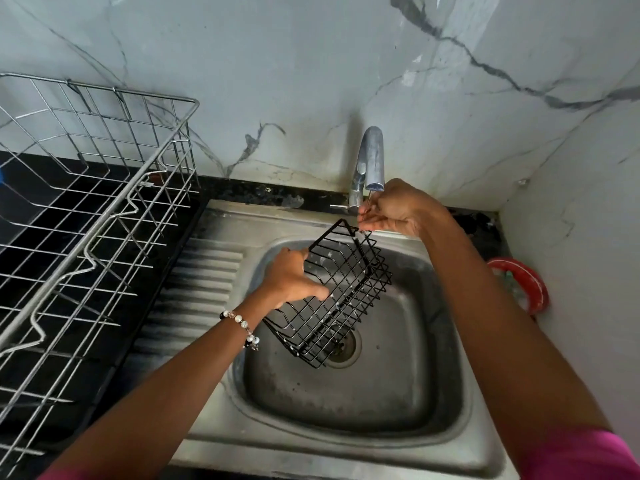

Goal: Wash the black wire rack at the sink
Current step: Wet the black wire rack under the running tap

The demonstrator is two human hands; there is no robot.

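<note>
The silver dish rack [90, 216] on the worktop [221, 190] runs off the picture's left edge, so its full length cannot be seen. The left hand [291, 280] covers the near left wires of the black wire rack [341, 296], and that rack in turn screens part of the drain [344, 344] in the sink [349, 400]. The right hand [394, 211] hides the tap [370, 161] at its spout mouth, and its fingertips blur at the rack's top corner, so its grip there cannot be told. A red round thing [526, 282] at the sink's right edge is half hidden by the right forearm. A blue scrap [1, 176] is cut off at the left edge.
</note>
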